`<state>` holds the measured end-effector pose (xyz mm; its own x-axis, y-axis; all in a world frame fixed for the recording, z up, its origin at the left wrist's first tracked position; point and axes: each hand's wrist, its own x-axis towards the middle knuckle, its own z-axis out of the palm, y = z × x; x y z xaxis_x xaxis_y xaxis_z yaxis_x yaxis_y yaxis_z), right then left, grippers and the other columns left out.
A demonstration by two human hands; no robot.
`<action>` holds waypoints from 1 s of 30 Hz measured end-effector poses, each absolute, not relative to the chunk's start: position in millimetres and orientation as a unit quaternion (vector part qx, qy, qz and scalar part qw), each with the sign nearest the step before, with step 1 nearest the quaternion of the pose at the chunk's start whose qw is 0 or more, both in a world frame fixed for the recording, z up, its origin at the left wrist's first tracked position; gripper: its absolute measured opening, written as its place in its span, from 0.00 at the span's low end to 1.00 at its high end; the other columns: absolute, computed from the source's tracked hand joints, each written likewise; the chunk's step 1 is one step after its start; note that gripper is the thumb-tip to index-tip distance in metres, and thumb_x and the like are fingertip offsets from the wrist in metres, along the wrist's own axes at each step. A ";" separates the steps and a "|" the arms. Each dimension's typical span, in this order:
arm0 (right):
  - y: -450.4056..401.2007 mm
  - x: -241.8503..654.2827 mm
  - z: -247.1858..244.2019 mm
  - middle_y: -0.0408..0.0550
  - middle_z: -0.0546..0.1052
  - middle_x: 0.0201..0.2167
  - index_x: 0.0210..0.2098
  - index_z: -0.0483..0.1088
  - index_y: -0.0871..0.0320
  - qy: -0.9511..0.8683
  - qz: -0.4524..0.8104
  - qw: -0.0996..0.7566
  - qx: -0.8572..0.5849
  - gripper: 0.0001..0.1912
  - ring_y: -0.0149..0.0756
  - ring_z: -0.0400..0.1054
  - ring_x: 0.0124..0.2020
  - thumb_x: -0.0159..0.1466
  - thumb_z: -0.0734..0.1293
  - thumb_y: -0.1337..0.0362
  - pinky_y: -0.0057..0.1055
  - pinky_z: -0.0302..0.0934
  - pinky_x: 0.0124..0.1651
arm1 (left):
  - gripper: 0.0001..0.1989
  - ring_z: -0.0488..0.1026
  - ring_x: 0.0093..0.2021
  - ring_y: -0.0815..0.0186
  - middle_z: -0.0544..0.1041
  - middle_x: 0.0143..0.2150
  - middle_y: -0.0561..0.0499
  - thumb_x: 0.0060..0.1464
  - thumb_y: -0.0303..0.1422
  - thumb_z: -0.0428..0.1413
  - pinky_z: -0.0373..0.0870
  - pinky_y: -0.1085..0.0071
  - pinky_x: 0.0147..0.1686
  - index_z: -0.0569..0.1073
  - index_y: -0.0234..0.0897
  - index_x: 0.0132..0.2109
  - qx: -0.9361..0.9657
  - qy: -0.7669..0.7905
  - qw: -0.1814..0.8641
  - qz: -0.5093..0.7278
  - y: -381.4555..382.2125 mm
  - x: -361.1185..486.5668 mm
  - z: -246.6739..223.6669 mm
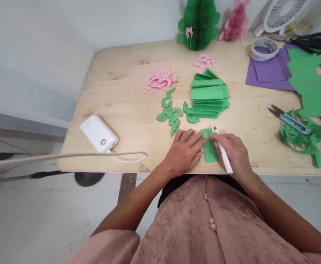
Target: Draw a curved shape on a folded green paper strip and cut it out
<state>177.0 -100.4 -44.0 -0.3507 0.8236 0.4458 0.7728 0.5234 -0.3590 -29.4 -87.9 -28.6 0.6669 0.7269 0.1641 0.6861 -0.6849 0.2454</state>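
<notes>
My left hand (184,152) and my right hand (236,154) at the near edge of the counter (130,128), with a small green paper (210,152) lying between them. The paper is flat, its long axis running mainly away from my body, the far end turned slightly to my left. Both hands are at the paper, so neither is clearly the nearer: my left fingers reach its left side from the left, and my right fingertips meet its far half from the right.

The left fingers are extended, palm down, with slight gaps between them, and clamp nothing. The right fingers are bent together around a white pen (225,157), its dark tip directed away from me beyond the fingertips and its other end towards my body. The pen slants across the paper's right side, its tip beside the far right corner; whether the tip touches anything I cannot tell.

Just beyond the paper stands a bundle of folded green strips (207,94). Green cut-outs (172,116) lie beyond my left hand, with pink cut-outs (160,79) farther off. Well to the right, blue-handled scissors (295,124) rest on green scraps (289,137).
</notes>
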 end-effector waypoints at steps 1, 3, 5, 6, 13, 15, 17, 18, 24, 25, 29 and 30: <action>-100.5 177.1 -44.3 0.51 0.79 0.42 0.54 0.69 0.57 -0.820 0.044 0.296 -0.488 0.17 0.40 0.71 0.41 0.66 0.60 0.69 0.36 0.62 0.41 | 0.19 0.59 0.60 0.53 0.66 0.63 0.47 0.63 0.35 0.45 0.55 0.54 0.57 0.68 0.38 0.58 0.909 0.388 0.081 0.126 -87.7 -29.9 -29.1; -100.5 177.4 -44.9 0.51 0.79 0.42 0.54 0.69 0.57 -0.819 0.047 0.295 -0.490 0.17 0.41 0.71 0.42 0.66 0.60 0.69 0.36 0.62 0.41 | 0.19 0.59 0.60 0.53 0.66 0.63 0.47 0.63 0.34 0.46 0.55 0.54 0.58 0.68 0.38 0.58 0.910 0.385 0.082 0.127 -87.1 -31.5 -29.6; -100.5 177.6 -45.5 0.51 0.79 0.42 0.54 0.69 0.56 -0.819 0.046 0.294 -0.491 0.17 0.40 0.71 0.42 0.66 0.60 0.69 0.36 0.62 0.41 | 0.19 0.59 0.61 0.53 0.66 0.63 0.47 0.62 0.34 0.46 0.55 0.54 0.58 0.68 0.39 0.58 0.913 0.380 0.085 0.123 -86.0 -33.4 -29.5; -100.5 177.5 -45.5 0.50 0.79 0.42 0.54 0.69 0.56 -0.819 0.044 0.294 -0.491 0.17 0.40 0.71 0.42 0.67 0.60 0.69 0.36 0.62 0.42 | 0.19 0.59 0.61 0.54 0.66 0.63 0.47 0.62 0.34 0.46 0.54 0.54 0.58 0.68 0.39 0.59 0.914 0.377 0.087 0.121 -85.4 -34.4 -29.3; -100.4 176.0 -43.8 0.52 0.79 0.43 0.51 0.70 0.58 -0.821 0.039 0.296 -0.487 0.15 0.40 0.71 0.41 0.67 0.60 0.69 0.35 0.61 0.40 | 0.18 0.59 0.61 0.54 0.66 0.64 0.49 0.63 0.33 0.45 0.53 0.54 0.59 0.69 0.36 0.57 0.920 0.364 0.087 0.120 -83.7 -39.0 -29.7; -100.4 176.0 -43.8 0.51 0.79 0.42 0.51 0.70 0.58 -0.820 0.037 0.297 -0.487 0.15 0.40 0.71 0.41 0.67 0.60 0.69 0.35 0.62 0.41 | 0.17 0.59 0.61 0.54 0.66 0.64 0.49 0.63 0.33 0.45 0.54 0.54 0.59 0.69 0.36 0.56 0.921 0.362 0.082 0.119 -83.8 -39.2 -30.2; -100.5 176.4 -44.5 0.51 0.79 0.42 0.52 0.69 0.57 -0.820 0.037 0.296 -0.488 0.15 0.40 0.71 0.41 0.67 0.60 0.69 0.35 0.62 0.42 | 0.17 0.60 0.61 0.54 0.66 0.64 0.49 0.63 0.33 0.45 0.54 0.54 0.59 0.70 0.36 0.56 0.922 0.361 0.078 0.118 -83.8 -39.2 -30.7; -100.6 176.7 -45.1 0.51 0.79 0.42 0.53 0.69 0.56 -0.820 0.038 0.296 -0.489 0.16 0.40 0.71 0.41 0.67 0.60 0.69 0.36 0.62 0.43 | 0.17 0.60 0.61 0.54 0.66 0.64 0.49 0.63 0.33 0.45 0.54 0.54 0.59 0.70 0.36 0.56 0.922 0.360 0.076 0.117 -83.7 -39.3 -31.0; -100.4 178.1 -47.0 0.51 0.79 0.43 0.53 0.69 0.57 -0.824 0.032 0.291 -0.484 0.16 0.40 0.71 0.41 0.67 0.60 0.69 0.36 0.61 0.42 | 0.18 0.59 0.62 0.55 0.64 0.65 0.48 0.63 0.32 0.45 0.53 0.54 0.60 0.68 0.37 0.57 0.925 0.355 0.073 0.111 -83.5 -40.7 -31.5; -100.3 178.2 -46.7 0.52 0.79 0.43 0.53 0.69 0.57 -0.826 0.032 0.289 -0.483 0.16 0.40 0.71 0.41 0.67 0.60 0.69 0.36 0.61 0.42 | 0.18 0.59 0.62 0.54 0.64 0.65 0.48 0.63 0.32 0.45 0.52 0.54 0.60 0.68 0.36 0.58 0.925 0.355 0.074 0.111 -83.5 -41.0 -31.5; -100.1 178.0 -46.1 0.52 0.79 0.42 0.54 0.68 0.58 -0.827 0.028 0.299 -0.476 0.17 0.41 0.71 0.42 0.66 0.61 0.70 0.36 0.61 0.42 | 0.18 0.60 0.61 0.54 0.65 0.65 0.48 0.63 0.33 0.45 0.53 0.54 0.60 0.68 0.35 0.57 0.923 0.359 0.078 0.115 -83.5 -40.4 -31.7; -100.1 178.0 -46.2 0.52 0.79 0.42 0.54 0.68 0.58 -0.826 0.026 0.302 -0.475 0.17 0.41 0.71 0.42 0.66 0.61 0.70 0.36 0.62 0.42 | 0.18 0.60 0.61 0.54 0.65 0.65 0.48 0.63 0.33 0.45 0.53 0.54 0.60 0.68 0.35 0.56 0.922 0.362 0.078 0.117 -83.5 -39.8 -31.7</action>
<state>178.0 -100.1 -46.2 -0.3673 0.8000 0.4744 0.7687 0.5483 -0.3294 -39.8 -83.5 -31.7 0.7107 0.6850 0.1599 0.6483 -0.7261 0.2292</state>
